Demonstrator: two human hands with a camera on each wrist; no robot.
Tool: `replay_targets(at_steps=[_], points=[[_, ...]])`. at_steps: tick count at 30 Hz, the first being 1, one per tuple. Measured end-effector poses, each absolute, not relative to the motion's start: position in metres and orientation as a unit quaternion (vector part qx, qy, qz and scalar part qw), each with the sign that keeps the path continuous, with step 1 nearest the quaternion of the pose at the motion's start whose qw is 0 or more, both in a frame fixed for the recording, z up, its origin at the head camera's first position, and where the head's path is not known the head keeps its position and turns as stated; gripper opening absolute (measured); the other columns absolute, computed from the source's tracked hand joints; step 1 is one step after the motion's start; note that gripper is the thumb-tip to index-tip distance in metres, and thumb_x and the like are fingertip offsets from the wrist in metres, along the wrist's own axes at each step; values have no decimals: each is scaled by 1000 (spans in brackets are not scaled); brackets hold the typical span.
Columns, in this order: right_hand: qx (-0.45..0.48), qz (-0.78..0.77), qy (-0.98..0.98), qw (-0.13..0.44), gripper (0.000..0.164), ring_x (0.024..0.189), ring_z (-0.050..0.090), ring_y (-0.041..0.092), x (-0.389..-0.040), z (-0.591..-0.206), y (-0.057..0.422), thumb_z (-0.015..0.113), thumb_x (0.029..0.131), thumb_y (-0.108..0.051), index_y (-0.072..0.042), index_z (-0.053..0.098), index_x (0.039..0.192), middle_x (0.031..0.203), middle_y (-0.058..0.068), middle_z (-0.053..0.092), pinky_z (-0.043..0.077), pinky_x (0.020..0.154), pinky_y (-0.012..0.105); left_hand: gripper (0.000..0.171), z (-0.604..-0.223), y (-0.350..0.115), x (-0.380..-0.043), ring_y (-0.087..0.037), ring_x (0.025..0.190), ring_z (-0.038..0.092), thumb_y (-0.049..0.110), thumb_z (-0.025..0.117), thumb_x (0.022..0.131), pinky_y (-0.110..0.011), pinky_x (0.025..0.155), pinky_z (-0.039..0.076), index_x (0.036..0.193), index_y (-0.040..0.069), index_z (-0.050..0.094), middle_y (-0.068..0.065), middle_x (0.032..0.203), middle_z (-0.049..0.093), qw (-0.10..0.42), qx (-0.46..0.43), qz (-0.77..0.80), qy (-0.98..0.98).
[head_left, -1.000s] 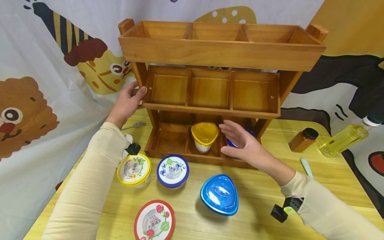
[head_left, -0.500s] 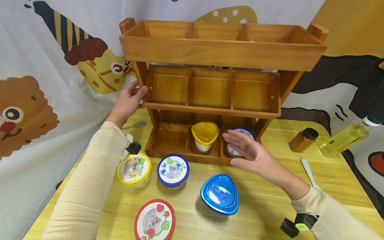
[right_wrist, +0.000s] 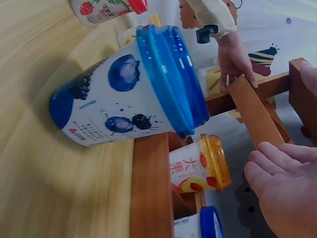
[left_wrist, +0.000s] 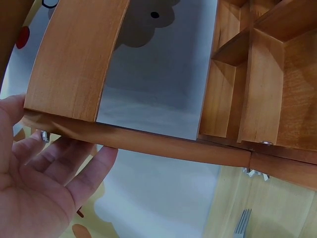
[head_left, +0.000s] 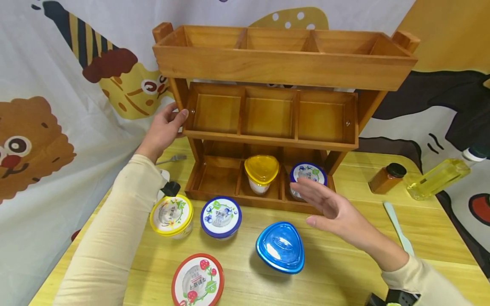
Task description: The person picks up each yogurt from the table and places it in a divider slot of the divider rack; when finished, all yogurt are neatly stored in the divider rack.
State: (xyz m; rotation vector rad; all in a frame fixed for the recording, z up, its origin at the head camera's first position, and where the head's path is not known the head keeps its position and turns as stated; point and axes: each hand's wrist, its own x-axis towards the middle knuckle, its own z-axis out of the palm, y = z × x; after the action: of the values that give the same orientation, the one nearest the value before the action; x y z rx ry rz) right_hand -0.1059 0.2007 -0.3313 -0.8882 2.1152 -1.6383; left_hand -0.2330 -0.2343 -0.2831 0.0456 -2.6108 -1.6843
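My left hand (head_left: 162, 129) grips the left side of a three-tier wooden rack (head_left: 283, 66); in the left wrist view its fingers (left_wrist: 96, 171) wrap under a wooden side rail. My right hand (head_left: 333, 212) hangs empty in front of the bottom tier, fingers extended. Its fingertips overlap a blueberry-print tub (head_left: 311, 170) with a dark blue lid in the right bottom compartment. A yogurt cup with a yellow lid (head_left: 261, 170) stands in the middle one. Nearer me on the table is a cup with a shiny blue lid (head_left: 281, 247), blueberry-printed in the right wrist view.
Left of the blue-lidded cup stand a yellow-lidded tub (head_left: 172, 216), a dark-blue-rimmed tub (head_left: 220, 217) and a red-rimmed tub (head_left: 197, 280). A fork (head_left: 174, 159) lies left of the rack. Rightward are a brown jar (head_left: 386, 178), an oil bottle (head_left: 440, 178) and a pale green utensil (head_left: 398, 227).
My right hand has drawn back to the right and toward me, uncovering the blueberry tub in the right bottom compartment. The left hand has stayed on the rack.
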Motion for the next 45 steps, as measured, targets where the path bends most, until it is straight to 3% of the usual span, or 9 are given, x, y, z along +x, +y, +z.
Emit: replay_targets(at_steps=[6,17,22,32,45], points=[[-326,-582,725,174,70,145,36,18,-100,-338,208,55,95,5,-10,25,156,158,22,29,34,112,16,77,-283,-234,-233,-29,140,41,55,43,100,-49,106,46,160,17,13,-16,156,37,16,16,-541,-841],[-348,-542,748,162,80,144,36,11,-88,-359,215,65,89,4,-6,23,156,159,18,31,29,113,14,77,-284,-235,-234,-28,141,39,55,43,99,-49,106,47,160,19,13,-14,157,36,15,19,-539,-842],[-344,-543,747,172,83,145,35,12,-84,-370,216,68,88,1,-11,23,157,160,13,32,28,113,13,77,-285,-236,-235,-27,142,39,55,43,99,-49,106,46,160,20,11,-13,157,35,13,19,-538,-843],[-360,-539,736,196,93,147,28,10,-77,-394,210,74,87,-9,-12,16,158,161,19,25,25,115,16,78,-283,-235,-232,-26,142,38,56,43,99,-48,106,46,160,20,11,-13,157,35,12,17,-537,-844],[-341,-532,743,220,103,143,33,7,-68,-404,197,79,83,-17,-18,9,159,161,13,23,32,111,20,77,-282,-233,-230,-26,142,39,55,43,100,-48,106,46,160,19,13,-14,157,36,16,18,-535,-845]])
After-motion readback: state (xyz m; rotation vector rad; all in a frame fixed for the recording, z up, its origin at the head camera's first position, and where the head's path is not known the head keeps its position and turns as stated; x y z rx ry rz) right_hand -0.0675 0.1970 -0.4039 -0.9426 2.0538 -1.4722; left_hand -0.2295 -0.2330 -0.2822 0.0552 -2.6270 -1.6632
